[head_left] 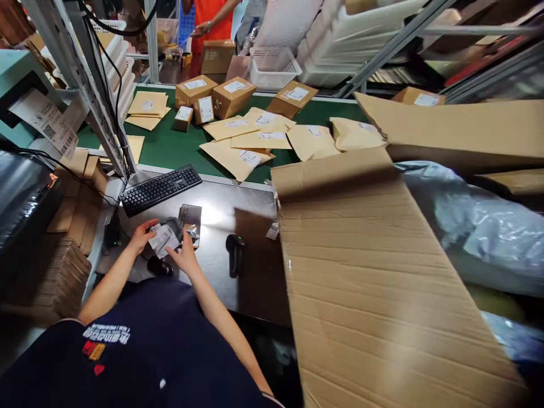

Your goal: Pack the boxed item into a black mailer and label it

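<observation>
Grey plastic packet with a white printed label [164,239], held between two bare hands at the left of a bare steel tabletop [216,198].
Left hand [142,237] pinches the packet's left edge; right hand [185,256] grips its right side, thumb by the label. Packet contents too small to tell. Just beside it, far side and right: dark flat rectangular box [193,215] on the steel. Near side: black computer mouse [159,266], close to both hands. Far side: black keyboard [160,190], set at an angle. Right, apart: black handheld scanner [234,256], small green light lit. Farther right: large brown corrugated-cardboard flap [361,272]. Beyond the steel: dark green surface [164,148] bearing tan envelopes [229,161] and brown cardboard boxes [232,101], white labels showing.
</observation>
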The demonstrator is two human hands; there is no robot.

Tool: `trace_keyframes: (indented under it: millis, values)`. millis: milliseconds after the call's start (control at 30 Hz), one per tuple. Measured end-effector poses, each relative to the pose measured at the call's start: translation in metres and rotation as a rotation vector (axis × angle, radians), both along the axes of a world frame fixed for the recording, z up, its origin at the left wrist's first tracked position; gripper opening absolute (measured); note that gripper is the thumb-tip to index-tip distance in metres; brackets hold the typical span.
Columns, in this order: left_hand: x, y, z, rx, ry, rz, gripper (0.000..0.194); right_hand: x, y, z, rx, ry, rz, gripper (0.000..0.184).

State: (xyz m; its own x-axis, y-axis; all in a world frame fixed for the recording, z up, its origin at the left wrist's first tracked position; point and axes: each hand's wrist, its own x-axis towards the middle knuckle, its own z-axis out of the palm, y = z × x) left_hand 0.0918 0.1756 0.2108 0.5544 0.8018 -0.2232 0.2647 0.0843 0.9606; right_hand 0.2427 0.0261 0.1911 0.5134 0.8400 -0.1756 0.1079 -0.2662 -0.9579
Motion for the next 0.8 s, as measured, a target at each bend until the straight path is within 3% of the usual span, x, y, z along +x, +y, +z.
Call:
trace_keyframes:
  millis: [67, 167, 267, 367, 533, 633, 700, 800]
  values:
    - [0.005, -0.006, 0.023, -0.129, -0.124, -0.055, 0.063, 0.016, -0.003, 0.027, 0.096, 0.028, 0.030, 0.116]
    - [0.010, -0.018, 0.054, -0.279, -0.239, -0.055, 0.065, 0.035, -0.012, 0.065, 0.194, 0.241, 0.048, 0.101]
    - [0.013, -0.038, 0.072, -0.125, -0.190, -0.028, 0.067, 0.038, -0.026, 0.087, 0.252, 0.193, -0.090, 0.075]
    - [0.014, -0.062, 0.075, 0.056, -0.112, -0.194, 0.078, 0.030, -0.042, 0.091, 0.233, 0.121, -0.183, 0.065]
    - [0.017, -0.088, 0.069, -0.122, -0.189, -0.268, 0.068, 0.022, -0.067, 0.089, 0.163, 0.420, -0.280, 0.070]
    - [0.015, -0.090, 0.076, -0.045, -0.049, -0.362, 0.064, 0.028, -0.080, 0.092, 0.108, 0.475, -0.154, 0.053]
    - [0.014, -0.088, 0.084, 0.083, 0.065, -0.410, 0.061, 0.033, -0.088, 0.098, 0.074, 0.374, -0.018, 0.051]
    - [0.016, -0.084, 0.095, 0.233, 0.130, -0.496, 0.035, 0.039, -0.098, 0.108, -0.048, 0.125, 0.159, 0.052]
